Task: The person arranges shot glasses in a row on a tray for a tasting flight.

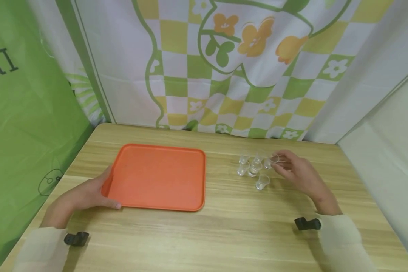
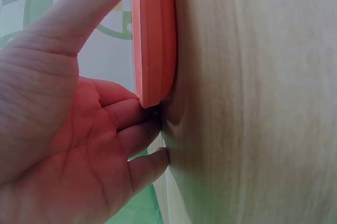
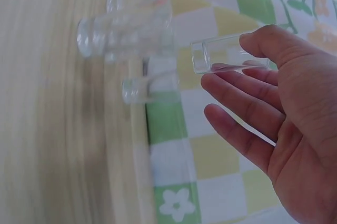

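My left hand grips the orange tray at its left edge, the thumb by the near left corner. In the left wrist view, the fingers curl against the rim of the tray, near the wood surface. On the right, my right hand pinches a small clear shot glass between thumb and fingers. In the right wrist view this glass is raised off the table. Several more clear shot glasses stand in a group left of the hand, with one glass slightly nearer to me.
The wooden table carries the tray at left and the glasses at right. A patterned curtain hangs along the back edge. Green cloth is at the left and a pale wall at the right.
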A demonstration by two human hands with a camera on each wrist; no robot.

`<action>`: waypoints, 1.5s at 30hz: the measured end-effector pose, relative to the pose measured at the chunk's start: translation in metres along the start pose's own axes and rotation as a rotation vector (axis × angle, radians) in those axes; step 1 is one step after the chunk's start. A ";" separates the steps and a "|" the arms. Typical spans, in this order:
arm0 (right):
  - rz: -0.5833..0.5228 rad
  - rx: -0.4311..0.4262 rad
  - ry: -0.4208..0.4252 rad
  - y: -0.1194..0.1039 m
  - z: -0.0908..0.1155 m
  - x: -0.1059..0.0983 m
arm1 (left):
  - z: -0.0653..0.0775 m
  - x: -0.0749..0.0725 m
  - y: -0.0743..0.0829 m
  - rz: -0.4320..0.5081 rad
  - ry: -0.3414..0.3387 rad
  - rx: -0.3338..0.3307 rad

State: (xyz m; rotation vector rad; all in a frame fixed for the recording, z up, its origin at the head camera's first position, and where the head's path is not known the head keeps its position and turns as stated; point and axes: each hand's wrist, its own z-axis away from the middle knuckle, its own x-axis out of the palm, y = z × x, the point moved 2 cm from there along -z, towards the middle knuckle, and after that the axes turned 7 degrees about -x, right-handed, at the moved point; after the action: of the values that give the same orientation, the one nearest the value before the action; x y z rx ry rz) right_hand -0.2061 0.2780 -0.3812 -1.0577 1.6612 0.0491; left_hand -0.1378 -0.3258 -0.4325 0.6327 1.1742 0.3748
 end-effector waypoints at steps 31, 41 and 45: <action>-0.339 -0.152 -0.125 -0.073 -0.076 0.094 | -0.001 -0.001 0.003 0.043 -0.015 0.015; -0.354 -0.142 -0.163 -0.093 -0.098 0.134 | -0.002 0.001 0.005 0.029 -0.023 -0.021; -0.354 -0.136 -0.188 -0.104 -0.111 0.148 | -0.002 0.000 0.004 0.007 -0.021 -0.048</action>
State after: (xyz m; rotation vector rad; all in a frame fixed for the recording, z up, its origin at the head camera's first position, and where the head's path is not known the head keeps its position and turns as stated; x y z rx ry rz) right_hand -0.2203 0.0679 -0.4073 -1.3939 1.2985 0.0292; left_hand -0.1391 -0.3225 -0.4306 0.5977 1.1396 0.4003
